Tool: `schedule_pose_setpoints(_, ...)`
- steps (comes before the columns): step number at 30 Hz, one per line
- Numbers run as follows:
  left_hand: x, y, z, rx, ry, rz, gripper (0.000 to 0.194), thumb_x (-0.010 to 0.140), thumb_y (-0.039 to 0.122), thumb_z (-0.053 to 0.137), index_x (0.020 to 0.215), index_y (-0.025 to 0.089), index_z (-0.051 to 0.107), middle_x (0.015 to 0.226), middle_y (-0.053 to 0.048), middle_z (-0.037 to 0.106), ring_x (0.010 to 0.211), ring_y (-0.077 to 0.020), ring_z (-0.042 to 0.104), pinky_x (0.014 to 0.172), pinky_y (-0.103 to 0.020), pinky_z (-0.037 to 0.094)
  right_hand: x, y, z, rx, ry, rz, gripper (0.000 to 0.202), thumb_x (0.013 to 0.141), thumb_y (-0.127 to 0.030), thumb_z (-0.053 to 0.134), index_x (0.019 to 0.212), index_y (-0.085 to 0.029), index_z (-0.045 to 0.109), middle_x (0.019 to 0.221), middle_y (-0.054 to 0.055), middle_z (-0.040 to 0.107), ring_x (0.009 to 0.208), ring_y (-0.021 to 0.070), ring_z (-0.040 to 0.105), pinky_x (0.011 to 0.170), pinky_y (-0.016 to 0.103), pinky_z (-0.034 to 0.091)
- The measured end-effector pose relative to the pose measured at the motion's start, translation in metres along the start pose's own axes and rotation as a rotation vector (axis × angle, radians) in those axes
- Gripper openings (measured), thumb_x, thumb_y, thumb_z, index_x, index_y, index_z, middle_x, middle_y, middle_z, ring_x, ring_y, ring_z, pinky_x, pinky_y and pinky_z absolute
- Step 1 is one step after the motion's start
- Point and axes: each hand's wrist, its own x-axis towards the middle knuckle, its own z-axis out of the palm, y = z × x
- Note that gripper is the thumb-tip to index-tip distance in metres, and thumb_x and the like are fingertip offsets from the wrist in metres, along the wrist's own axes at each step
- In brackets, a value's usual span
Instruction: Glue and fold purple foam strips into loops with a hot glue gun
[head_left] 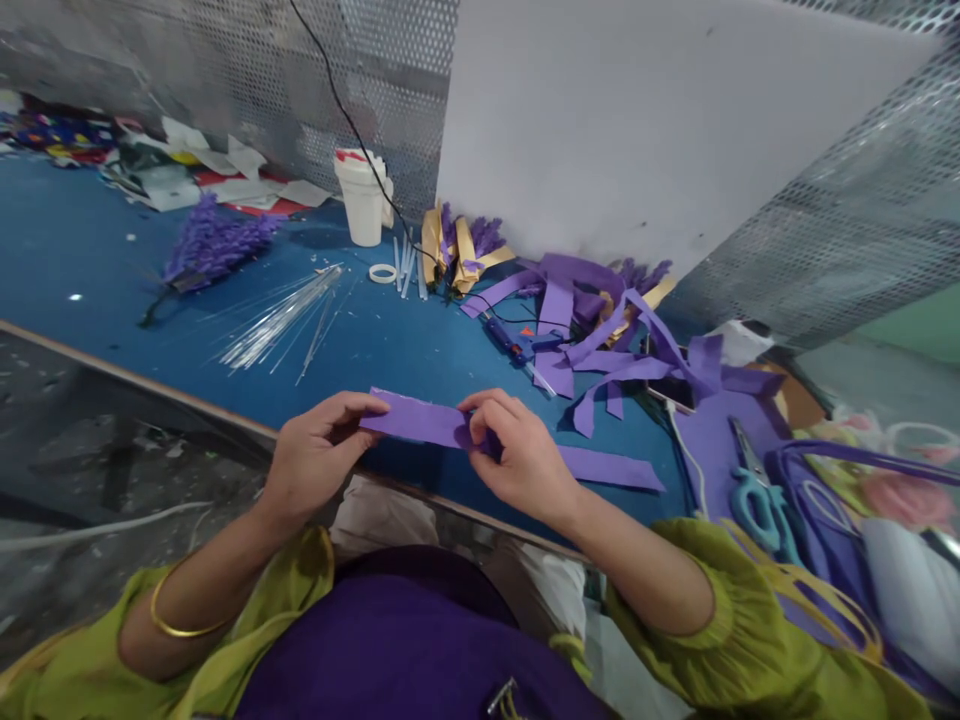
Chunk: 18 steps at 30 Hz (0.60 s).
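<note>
A strip of purple crepe paper (424, 421) is stretched between my two hands above the table's front edge. My left hand (319, 445) pinches its left end between thumb and fingers. Farther along, my right hand (514, 450) is closed on the same strip, with a bent or folded bit at the fingertips that I cannot make out fully. More purple strip (611, 468) shows to the right of my right hand, lying on the table; whether it belongs to the held piece is hidden. Just beyond sits a blue hot glue gun (517, 342) with a clear glue stick in it.
Thin wires (289, 315), a lavender bunch (214, 245), a white cup (362, 198) and a tape roll (382, 273) lie left and behind. Loose purple strips (570, 285), wrapped small bouquets (457, 250), a phone (670, 385) and scissors (757, 495) stand right. A black cord hangs down.
</note>
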Motion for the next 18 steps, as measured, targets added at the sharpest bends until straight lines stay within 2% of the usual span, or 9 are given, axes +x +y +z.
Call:
schedule_pose_setpoints(3, 0.001, 0.0, -0.002, 0.08, 0.018, 0.054, 0.01, 0.078, 0.024, 0.071, 0.087, 0.022, 0.076, 0.084, -0.003, 0.077, 0.076, -0.0188, 0.071, 0.071, -0.027, 0.057, 0.002, -0.003, -0.003, 0.019, -0.027, 0.072, 0.031, 0.078, -0.018, 0.077, 0.08, -0.022, 0.047, 0.11, 0.007, 0.067, 0.099, 0.0223, 0.062, 0.083, 0.035, 0.04)
schedule_pose_setpoints(6, 0.0, 0.001, 0.0, 0.079, 0.033, 0.083, 0.009, 0.079, 0.024, 0.072, 0.086, 0.023, 0.078, 0.083, -0.002, 0.077, 0.077, -0.0187, 0.071, 0.075, -0.027, 0.057, 0.008, -0.008, -0.003, 0.049, -0.063, 0.142, 0.042, 0.071, -0.032, 0.088, 0.078, -0.022, 0.048, 0.106, 0.005, 0.069, 0.098, 0.0225, 0.062, 0.086, 0.036, 0.04)
schedule_pose_setpoints(9, -0.001, 0.0, 0.003, 0.046, 0.025, 0.09, 0.01, 0.077, 0.024, 0.075, 0.086, 0.024, 0.078, 0.083, -0.002, 0.077, 0.077, -0.0186, 0.072, 0.074, -0.027, 0.057, 0.014, -0.015, -0.001, 0.076, -0.099, 0.211, 0.042, 0.069, -0.033, 0.089, 0.079, -0.022, 0.05, 0.096, 0.003, 0.071, 0.089, 0.0202, 0.061, 0.083, 0.035, 0.041)
schedule_pose_setpoints(12, 0.0, -0.001, 0.003, -0.002, 0.035, 0.082, 0.009, 0.074, 0.023, 0.077, 0.084, 0.024, 0.079, 0.082, -0.002, 0.078, 0.078, -0.0195, 0.072, 0.075, -0.028, 0.058, 0.019, -0.017, 0.003, 0.098, -0.111, 0.261, 0.034, 0.073, -0.031, 0.086, 0.077, -0.022, 0.053, 0.081, -0.001, 0.068, 0.078, 0.0172, 0.058, 0.076, 0.031, 0.04)
schedule_pose_setpoints(15, 0.0, -0.001, 0.004, -0.048, 0.085, 0.08, 0.006, 0.073, 0.022, 0.077, 0.079, 0.025, 0.079, 0.085, -0.002, 0.078, 0.083, -0.0198, 0.073, 0.079, -0.029, 0.059, 0.02, -0.016, 0.007, 0.136, -0.056, 0.258, 0.028, 0.079, -0.027, 0.081, 0.073, -0.021, 0.055, 0.073, -0.003, 0.065, 0.072, 0.0146, 0.056, 0.072, 0.029, 0.039)
schedule_pose_setpoints(18, 0.0, -0.002, 0.007, -0.078, 0.145, 0.079, 0.002, 0.073, 0.023, 0.078, 0.076, 0.023, 0.077, 0.087, -0.004, 0.078, 0.083, -0.0203, 0.073, 0.078, -0.031, 0.06, 0.018, -0.014, 0.01, 0.151, 0.013, 0.256, 0.026, 0.08, -0.026, 0.08, 0.073, -0.021, 0.055, 0.074, -0.003, 0.067, 0.072, 0.0144, 0.056, 0.071, 0.029, 0.038)
